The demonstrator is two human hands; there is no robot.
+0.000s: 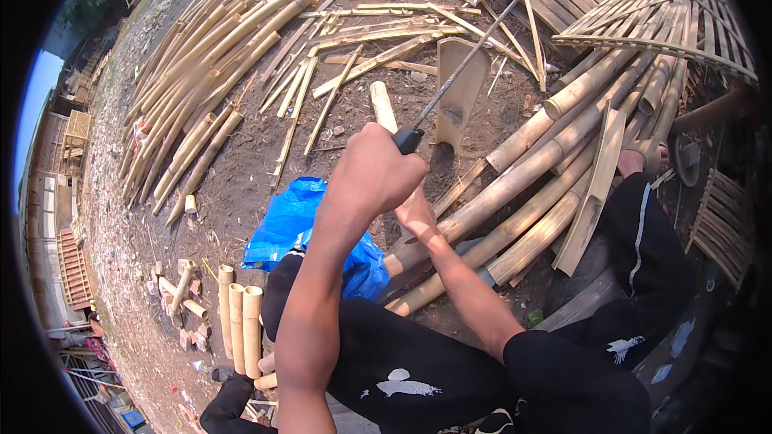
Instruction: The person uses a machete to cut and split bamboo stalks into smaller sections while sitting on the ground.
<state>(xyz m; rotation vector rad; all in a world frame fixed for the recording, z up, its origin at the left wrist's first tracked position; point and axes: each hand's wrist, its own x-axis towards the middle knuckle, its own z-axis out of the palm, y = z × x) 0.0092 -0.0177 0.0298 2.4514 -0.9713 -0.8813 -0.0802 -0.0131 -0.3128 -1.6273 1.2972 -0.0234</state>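
Observation:
My left hand [376, 167] is raised in front of me, closed around the black handle of a long knife [474, 55]. Its narrow blade slants up and to the right. Below and behind that fist is my right hand [415, 213], its fingers partly hidden. It seems closed on a pale bamboo piece [383, 106], whose upper end shows past the left fist. Beyond the knife a split bamboo half [461, 84] stands upright on the soil, its hollow side showing. Crumpled blue plastic sheeting [281, 221] lies just left of my forearms.
Thick bamboo poles [531, 193] are stacked at the right, with a bamboo half-pipe [591, 201] across them. A slatted bamboo frame [659, 24] rests beyond. Many poles [209, 56] lie at far left, split strips [386, 32] at the back, and short tubes [251, 329] stand lower left.

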